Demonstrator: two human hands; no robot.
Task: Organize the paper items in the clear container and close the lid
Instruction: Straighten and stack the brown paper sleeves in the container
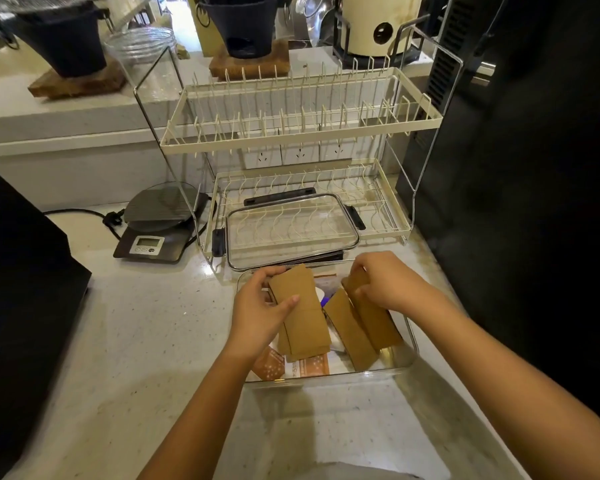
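Observation:
A clear container (400, 366) stands open on the counter in front of me. My left hand (260, 311) grips a stack of brown paper sleeves (303, 320) over the container's left half. My right hand (383, 284) holds the top of a second brown stack (373, 323) that leans inside the right half. Orange patterned packets (291, 367) and some white paper lie on the bottom. The clear lid (291, 230), with black clips, rests just behind the container against the rack's lower shelf.
A cream two-tier dish rack (302, 133) stands right behind the container. A digital kitchen scale (153, 233) sits to the left, its cord trailing left. A tall black appliance (534, 168) fills the right side; a black box (21, 289) borders the left.

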